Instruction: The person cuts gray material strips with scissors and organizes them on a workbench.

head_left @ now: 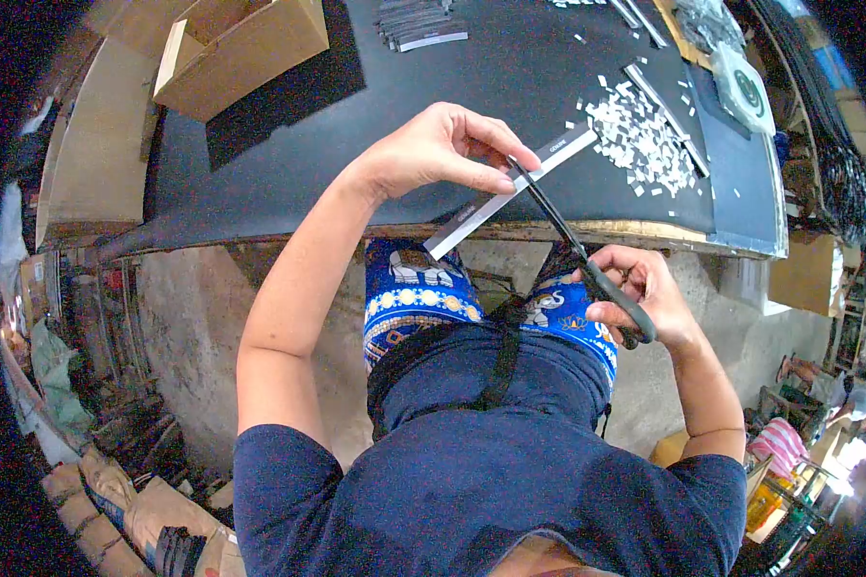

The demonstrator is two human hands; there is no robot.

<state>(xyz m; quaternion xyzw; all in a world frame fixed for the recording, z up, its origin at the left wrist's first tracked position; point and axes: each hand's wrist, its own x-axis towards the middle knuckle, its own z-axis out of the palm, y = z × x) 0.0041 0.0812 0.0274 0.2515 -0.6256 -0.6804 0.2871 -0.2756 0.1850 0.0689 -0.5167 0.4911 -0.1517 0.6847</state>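
Note:
My left hand point(445, 152) pinches a black-and-white strip point(563, 154) near its middle, between thumb and fingertips. Small pale print shows on the strip's dark half, and its lower end juts past the table edge over my lap. In my right hand point(649, 288) is a pair of black-handled scissors point(560, 219), thumb and fingers at the handles. Their blades point up and left, crossing the strip right beside my left fingertips. Just beyond the strip's upper end lies a scattered heap of small white cut pieces point(645, 139).
On the dark table point(289, 192), an open cardboard box point(260, 58) stands at the back left. A bundle of dark strips point(419, 24) lies at the back. More strips point(666, 117) rest beside the heap. Plastic bags point(741, 87) sit at the right edge.

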